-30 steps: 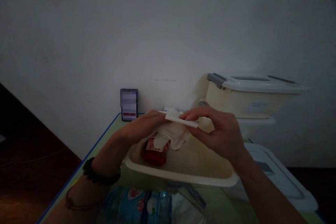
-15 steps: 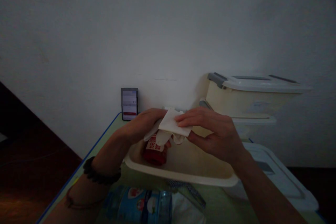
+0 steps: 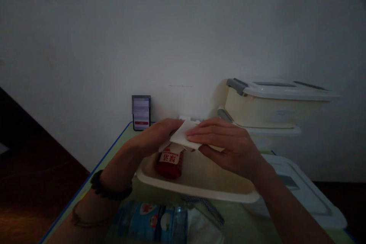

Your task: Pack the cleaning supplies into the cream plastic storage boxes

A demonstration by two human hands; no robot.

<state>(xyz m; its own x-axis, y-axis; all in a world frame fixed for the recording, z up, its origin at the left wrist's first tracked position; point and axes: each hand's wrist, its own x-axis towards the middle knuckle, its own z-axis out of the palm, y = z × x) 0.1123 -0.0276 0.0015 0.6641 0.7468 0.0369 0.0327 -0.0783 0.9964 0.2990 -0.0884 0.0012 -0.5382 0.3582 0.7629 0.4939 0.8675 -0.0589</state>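
Above an open cream storage bin (image 3: 197, 191), both hands are on a folded white glove (image 3: 183, 133), whose finger ends are mostly tucked out of sight. My left hand (image 3: 160, 134) grips its left side; these fingertips are hidden behind the fabric. From the right, my right hand (image 3: 225, 141) pinches the folded edge, fingers flat on top and thumb below. Under the glove, inside the bin, lies a red jar (image 3: 169, 164) with a white-and-red label, its upper end covered.
A lit phone (image 3: 141, 113) leans on the wall at the back left. Lidded bins (image 3: 265, 110) are stacked at the right, above a loose white lid (image 3: 303, 194). In front lie a blue-labelled bottle (image 3: 154, 221), a white cloth item (image 3: 203, 228) and a checkered strap (image 3: 206, 206).
My right hand has moved slightly left, folding the glove further over. The glove's hanging finger ends have mostly gone from view, and more of the jar's label shows.
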